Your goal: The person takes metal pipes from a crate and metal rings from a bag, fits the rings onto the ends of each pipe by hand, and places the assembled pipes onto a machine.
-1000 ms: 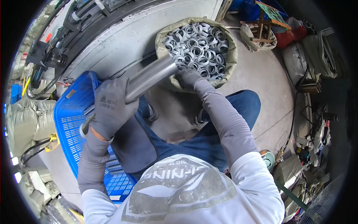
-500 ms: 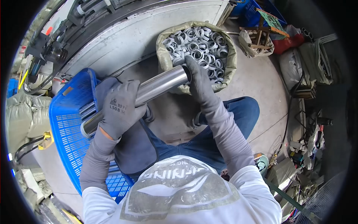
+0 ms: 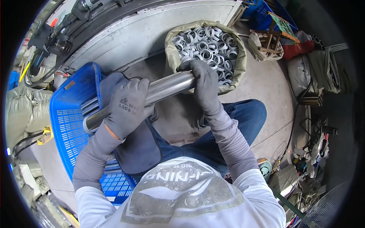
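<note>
- While the left grip (image 3: 128, 109) clamps the metal tube (image 3: 170, 88) partway along, the right grip (image 3: 207, 85) clasps its end.
- Spanning both grips, the tube looks stiff, probably slippery, best held near each end.

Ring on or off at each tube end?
On at the lower-left end of the tube: a pale ring shows; at the other, cannot tell: the right hand covers it.

On my feed I'm seeing a grey floor (image 3: 272, 87) meeting a white panel (image 3: 159, 32), wrapped bundles (image 3: 28, 114) lining the left, clutter (image 3: 285, 180) crowding the right.
</note>
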Motion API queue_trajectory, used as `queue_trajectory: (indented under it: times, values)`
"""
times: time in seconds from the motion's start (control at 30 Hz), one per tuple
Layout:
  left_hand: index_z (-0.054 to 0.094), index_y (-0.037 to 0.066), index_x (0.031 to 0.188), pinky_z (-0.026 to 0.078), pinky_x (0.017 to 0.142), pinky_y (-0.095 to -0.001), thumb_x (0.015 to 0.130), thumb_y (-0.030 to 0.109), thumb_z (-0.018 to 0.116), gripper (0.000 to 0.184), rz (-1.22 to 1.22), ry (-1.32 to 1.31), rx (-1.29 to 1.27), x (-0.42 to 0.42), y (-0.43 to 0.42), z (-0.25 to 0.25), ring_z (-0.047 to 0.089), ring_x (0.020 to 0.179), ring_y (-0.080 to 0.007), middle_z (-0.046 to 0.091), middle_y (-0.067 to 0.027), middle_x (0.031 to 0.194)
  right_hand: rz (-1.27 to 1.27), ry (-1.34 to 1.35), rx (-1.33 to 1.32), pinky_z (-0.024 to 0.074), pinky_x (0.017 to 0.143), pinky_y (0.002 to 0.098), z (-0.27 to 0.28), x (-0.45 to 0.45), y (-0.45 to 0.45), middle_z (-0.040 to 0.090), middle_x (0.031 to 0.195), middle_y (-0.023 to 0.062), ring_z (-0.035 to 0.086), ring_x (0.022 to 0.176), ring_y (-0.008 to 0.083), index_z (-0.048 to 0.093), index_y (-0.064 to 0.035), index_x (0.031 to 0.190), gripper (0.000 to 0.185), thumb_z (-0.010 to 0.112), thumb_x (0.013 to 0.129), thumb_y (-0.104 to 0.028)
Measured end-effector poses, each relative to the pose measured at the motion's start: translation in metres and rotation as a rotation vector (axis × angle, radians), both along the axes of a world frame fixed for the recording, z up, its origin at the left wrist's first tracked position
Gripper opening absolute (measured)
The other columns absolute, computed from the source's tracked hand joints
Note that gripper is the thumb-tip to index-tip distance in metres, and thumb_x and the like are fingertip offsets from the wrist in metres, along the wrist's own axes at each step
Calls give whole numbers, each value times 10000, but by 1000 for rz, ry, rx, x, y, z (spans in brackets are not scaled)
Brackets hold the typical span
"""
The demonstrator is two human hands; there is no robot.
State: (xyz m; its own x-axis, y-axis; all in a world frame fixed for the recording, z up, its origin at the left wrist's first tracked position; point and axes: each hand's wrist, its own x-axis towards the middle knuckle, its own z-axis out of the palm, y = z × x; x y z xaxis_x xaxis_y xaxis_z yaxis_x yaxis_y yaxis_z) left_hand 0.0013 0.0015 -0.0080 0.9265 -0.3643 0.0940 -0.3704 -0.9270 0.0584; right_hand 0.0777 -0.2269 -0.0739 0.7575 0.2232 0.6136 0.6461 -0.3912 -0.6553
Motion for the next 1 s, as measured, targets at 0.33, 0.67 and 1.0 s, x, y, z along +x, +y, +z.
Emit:
queue_trajectory:
  times: [0.33,0.67,1.0]
  values:
    - [584,52,1306,496,928,-464,738,246,791,635,36,7,20,-1,1,14,641,1038,-358,659,-172,1090,69,171,0,536,840,402,3,7,2,701,970,158,688,885,313,676,-11,1103,327,394,1050,-168]
    - [600,31,1279,492,914,-480,738,261,802,622,96,-161,-151,-13,36,-2,635,1029,-378,662,-177,1096,-210,460,-601,517,1045,420,-140,100,-82,667,1328,203,653,1212,353,682,-88,1323,462,711,912,-296]
    - [609,5,1292,498,936,-483,750,229,793,615,136,-95,-171,-18,36,4,632,1048,-391,659,-194,1119,-295,667,-989,534,990,452,-148,86,-73,712,1151,213,680,1110,367,782,-83,1055,324,748,837,-321]
